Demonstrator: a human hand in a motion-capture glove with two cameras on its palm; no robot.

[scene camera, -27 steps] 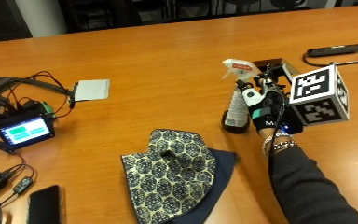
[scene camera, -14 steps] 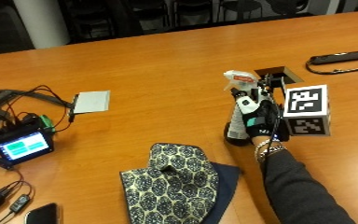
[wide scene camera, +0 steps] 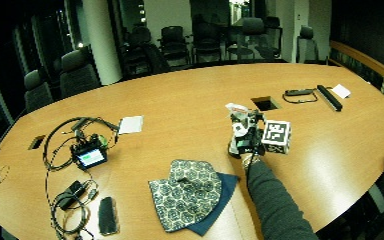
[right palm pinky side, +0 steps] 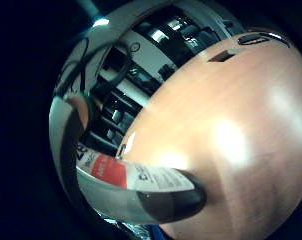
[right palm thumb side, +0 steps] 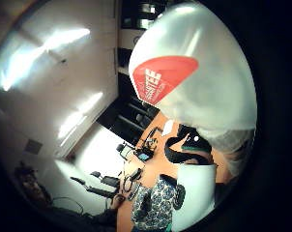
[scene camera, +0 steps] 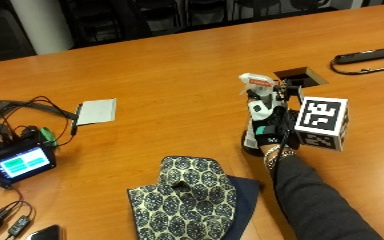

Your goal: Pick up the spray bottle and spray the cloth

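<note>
Black-gloved right hand (scene camera: 270, 131) grasps white-headed plastic spray bottle (scene camera: 257, 111), upright on wooden desk (scene camera: 165, 70); patterned cloth (scene camera: 184, 200) nearby, lift and spraying ahead.

Overhead light gives soft glare patches on the table (scene camera: 179, 75). Room behind is dim. Palm views bend strongly at edges; the spray bottle (right palm thumb side: 199, 82) close up is blurred, glare-washed.
</note>
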